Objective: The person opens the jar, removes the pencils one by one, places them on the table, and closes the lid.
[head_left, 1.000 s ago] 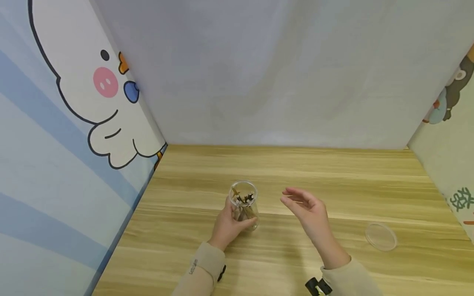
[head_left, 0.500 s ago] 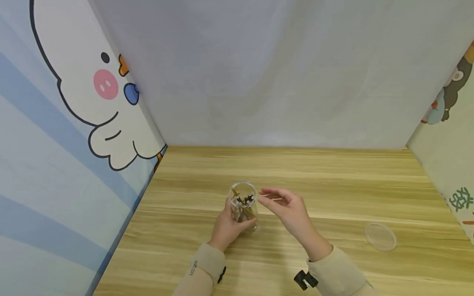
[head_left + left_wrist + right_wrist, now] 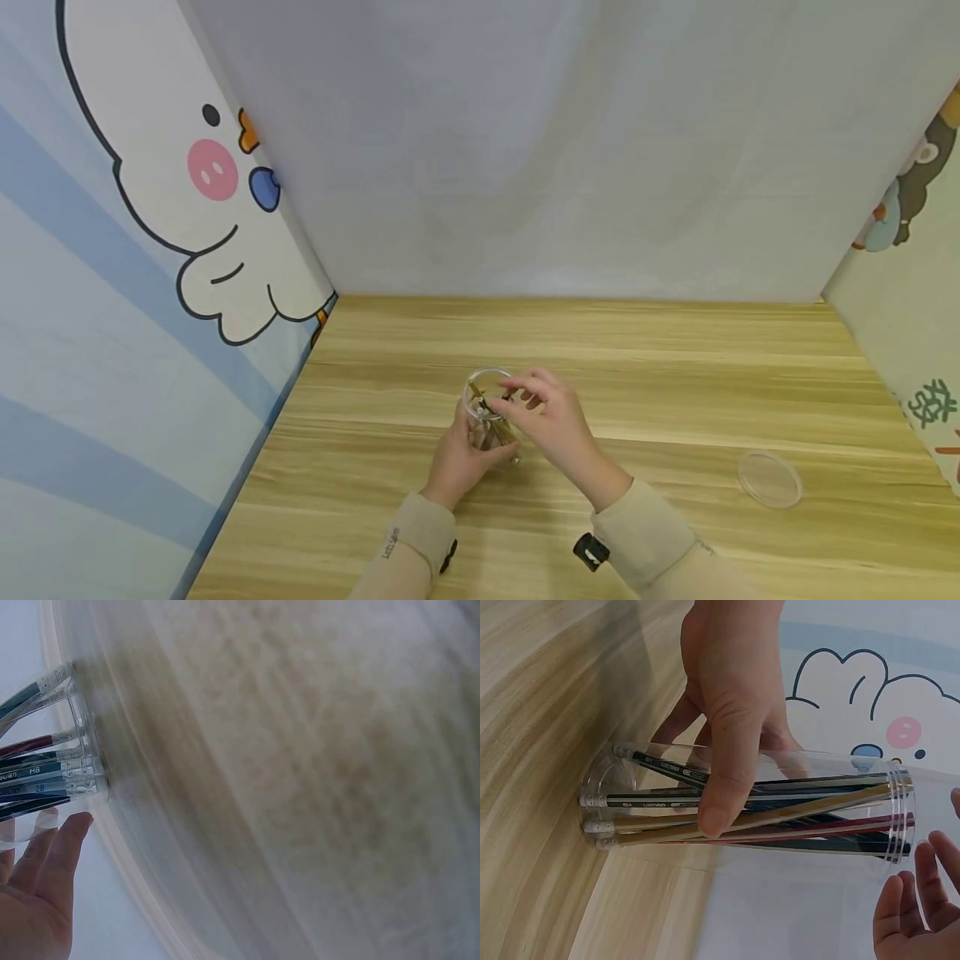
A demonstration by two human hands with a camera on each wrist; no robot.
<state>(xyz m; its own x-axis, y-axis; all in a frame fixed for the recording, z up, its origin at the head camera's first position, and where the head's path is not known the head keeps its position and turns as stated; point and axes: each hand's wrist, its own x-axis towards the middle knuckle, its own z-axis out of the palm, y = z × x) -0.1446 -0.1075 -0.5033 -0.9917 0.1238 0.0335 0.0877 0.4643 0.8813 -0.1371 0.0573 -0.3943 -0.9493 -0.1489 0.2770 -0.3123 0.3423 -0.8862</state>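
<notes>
A clear plastic jar (image 3: 489, 368) stands upright on the wooden table, held around its side by my left hand (image 3: 459, 460). In the right wrist view, the left thumb (image 3: 724, 802) lies along the jar's wall. Several pencils (image 3: 817, 801) in green, yellow, red and dark colours lean inside, white eraser ends down; HB and 2B markings show in the left wrist view. My right hand (image 3: 555, 421) is over the jar's mouth, thumb and fingers apart. In the right wrist view its fingers (image 3: 928, 881) are right at the rim, with nothing between them.
A round clear lid (image 3: 770, 480) lies flat on the table (image 3: 637, 333) to the right. Behind the table hangs a pale grey cloth (image 3: 555, 167). Cartoon-printed panels (image 3: 150, 275) stand at the left and right sides.
My right hand has moved left across the table, from well right of the jar to over its mouth. The left hand and the jar have stayed in place.
</notes>
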